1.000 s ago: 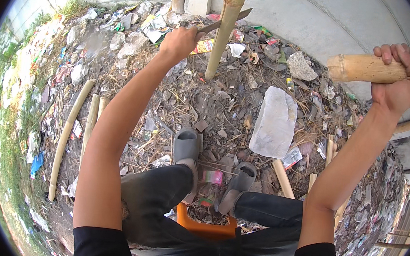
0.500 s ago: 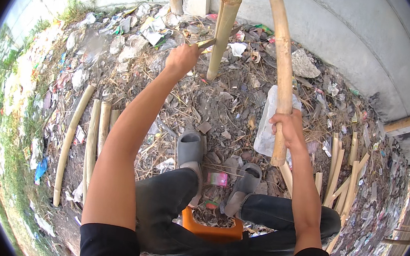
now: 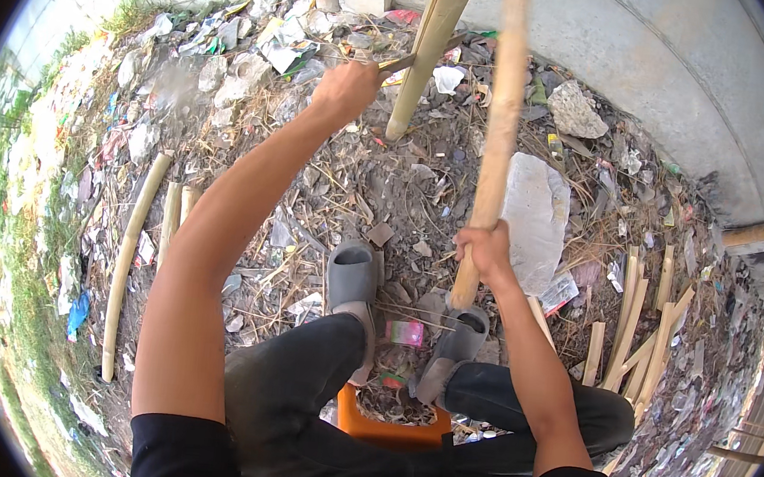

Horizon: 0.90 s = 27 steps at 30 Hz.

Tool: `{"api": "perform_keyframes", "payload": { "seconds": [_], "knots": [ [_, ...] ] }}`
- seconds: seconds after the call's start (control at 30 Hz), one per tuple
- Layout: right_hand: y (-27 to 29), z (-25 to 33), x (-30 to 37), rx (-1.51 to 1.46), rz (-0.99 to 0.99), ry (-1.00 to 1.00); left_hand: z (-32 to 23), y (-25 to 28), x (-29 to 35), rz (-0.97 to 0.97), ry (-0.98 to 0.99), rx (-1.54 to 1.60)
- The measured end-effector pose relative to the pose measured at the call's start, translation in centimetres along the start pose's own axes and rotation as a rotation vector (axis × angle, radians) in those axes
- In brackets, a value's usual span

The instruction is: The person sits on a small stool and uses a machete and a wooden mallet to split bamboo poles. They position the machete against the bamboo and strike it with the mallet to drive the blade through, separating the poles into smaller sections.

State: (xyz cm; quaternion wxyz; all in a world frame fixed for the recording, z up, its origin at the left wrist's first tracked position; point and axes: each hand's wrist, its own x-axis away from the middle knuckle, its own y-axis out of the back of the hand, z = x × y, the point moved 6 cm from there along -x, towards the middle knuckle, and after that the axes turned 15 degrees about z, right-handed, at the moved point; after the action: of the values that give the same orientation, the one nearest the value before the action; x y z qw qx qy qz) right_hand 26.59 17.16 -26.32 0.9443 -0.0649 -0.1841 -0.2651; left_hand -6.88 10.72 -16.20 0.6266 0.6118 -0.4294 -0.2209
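Note:
My left hand (image 3: 347,90) is closed round the handle of a knife (image 3: 400,63), out in front of me. The blade sits in a bamboo pole (image 3: 411,96) that stands tilted, its lower end on the ground. Above the blade a split runs up the pole, and its top leaves the picture. Closed near the lower end of a thick wooden stick (image 3: 498,149), my right hand (image 3: 486,250) keeps it upright beside the pole, apart from it. The stick's upper part is blurred.
Litter and dry scraps cover the ground. Split bamboo strips (image 3: 627,327) lie at right, longer bamboo pieces (image 3: 132,260) at left. A pale slab (image 3: 535,224) and a rock (image 3: 577,109) lie near a concrete wall (image 3: 657,53). Beneath me is an orange stool (image 3: 391,431).
My right hand and the stick have moved left and a little down. The bamboo pole leans further right at its top. My left hand with the knife has shifted slightly right and up.

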Motion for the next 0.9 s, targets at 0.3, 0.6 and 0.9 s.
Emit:
{"api": "perform_keyframes", "payload": {
  "seconds": [0.3, 0.6, 0.9],
  "knots": [
    [6.3, 11.3, 1.0, -0.111, -0.111, 0.203, 4.4, -6.2, -0.3, 0.002, 0.106, 0.040],
    [4.9, 19.8, 1.0, -0.249, -0.221, 0.901, 4.7, -5.4, -2.4, -0.023, 0.095, 0.119],
    [1.8, -2.8, 0.1, -0.059, -0.058, -0.207, 3.3, -8.8, -2.7, 0.023, 0.028, 0.103]
  ]
}}
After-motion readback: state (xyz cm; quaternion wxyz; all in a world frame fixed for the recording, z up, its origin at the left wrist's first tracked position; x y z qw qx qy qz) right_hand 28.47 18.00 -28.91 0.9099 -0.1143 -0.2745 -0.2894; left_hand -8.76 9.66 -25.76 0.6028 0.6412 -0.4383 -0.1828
